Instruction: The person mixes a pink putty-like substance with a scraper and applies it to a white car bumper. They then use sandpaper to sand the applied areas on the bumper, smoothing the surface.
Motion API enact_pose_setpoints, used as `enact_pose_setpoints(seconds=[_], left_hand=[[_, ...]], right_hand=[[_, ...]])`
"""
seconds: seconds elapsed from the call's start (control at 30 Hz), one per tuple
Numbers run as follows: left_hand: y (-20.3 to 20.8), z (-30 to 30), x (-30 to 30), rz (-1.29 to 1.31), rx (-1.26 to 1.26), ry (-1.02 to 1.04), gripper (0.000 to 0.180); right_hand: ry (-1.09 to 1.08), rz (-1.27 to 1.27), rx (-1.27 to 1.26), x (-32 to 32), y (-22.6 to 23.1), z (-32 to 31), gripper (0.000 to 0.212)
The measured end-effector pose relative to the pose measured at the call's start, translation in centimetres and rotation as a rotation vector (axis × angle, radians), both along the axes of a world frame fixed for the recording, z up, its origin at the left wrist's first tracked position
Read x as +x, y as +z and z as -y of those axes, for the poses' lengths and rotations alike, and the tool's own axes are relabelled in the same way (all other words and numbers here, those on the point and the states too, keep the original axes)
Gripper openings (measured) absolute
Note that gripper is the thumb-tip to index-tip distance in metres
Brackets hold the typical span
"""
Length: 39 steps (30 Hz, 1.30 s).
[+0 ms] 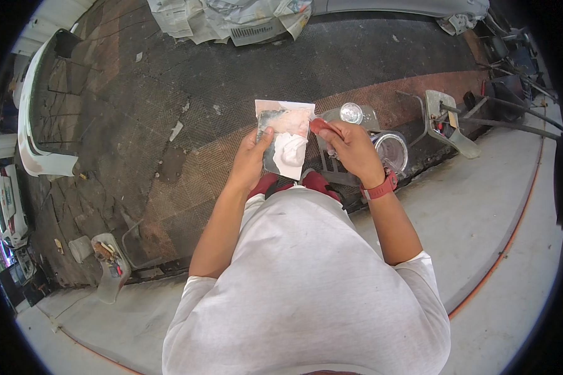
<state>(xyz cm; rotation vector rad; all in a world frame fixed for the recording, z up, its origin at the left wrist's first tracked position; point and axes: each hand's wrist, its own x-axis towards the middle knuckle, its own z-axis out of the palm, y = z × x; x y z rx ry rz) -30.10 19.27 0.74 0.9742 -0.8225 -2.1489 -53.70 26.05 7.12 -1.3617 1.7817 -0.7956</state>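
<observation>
In front of my chest my left hand [249, 161] grips a flat mixing board [269, 119] by its left edge, thumb on top. Pinkish smears cover the board's far part, and a thick mound of white putty [291, 150] lies on its nearer part. My right hand [355, 150], with a red watch at the wrist, is closed around a reddish putty spreader [322, 126]. The spreader's tip is beside the board's right edge; whether it touches cannot be made out. Most of the spreader is hidden by my fingers.
Right of the board, an open round can [391, 152] and a smaller shiny tin [351, 113] stand on a low stool [370, 119]. A chair [442, 112] holding tools is farther right. Another tool-laden chair [111, 265] and a white bumper [28, 134] are left. Newspaper [231, 22] covers something ahead.
</observation>
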Motion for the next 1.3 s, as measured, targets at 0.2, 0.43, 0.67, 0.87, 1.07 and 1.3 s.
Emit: enact_pose_setpoints(seconds=[0.2,0.43,0.67,0.87,1.07,1.3], left_hand=[[-0.5,0.1,-0.2,0.013,-0.012,-0.013,0.043],[-0.3,0.2,-0.6,-0.004,-0.006,-0.018,0.042],[0.6,0.5,-0.9,0.038,0.022,-0.05,0.044],[0.2,0.8,-0.9,-0.048,0.041,-0.067,0.041],[0.3,1.2,-1.0,-0.071,0.067,-0.095,0.045],[0.8,1.6,-1.0,-0.065,0.105,-0.118,0.045]], right_hand=[[-0.012,0.017,0.038,0.3,0.6,0.2,0.027],[0.016,-0.049,0.003,0.3,0.9,0.6,0.026],[0.031,-0.108,-0.011,0.2,0.9,0.9,0.025],[0.007,-0.087,-0.02,0.0,0.9,0.9,0.025],[-0.018,-0.084,0.016,0.0,1.2,0.8,0.025],[-0.063,-0.106,-0.041,0.4,1.0,0.7,0.024]])
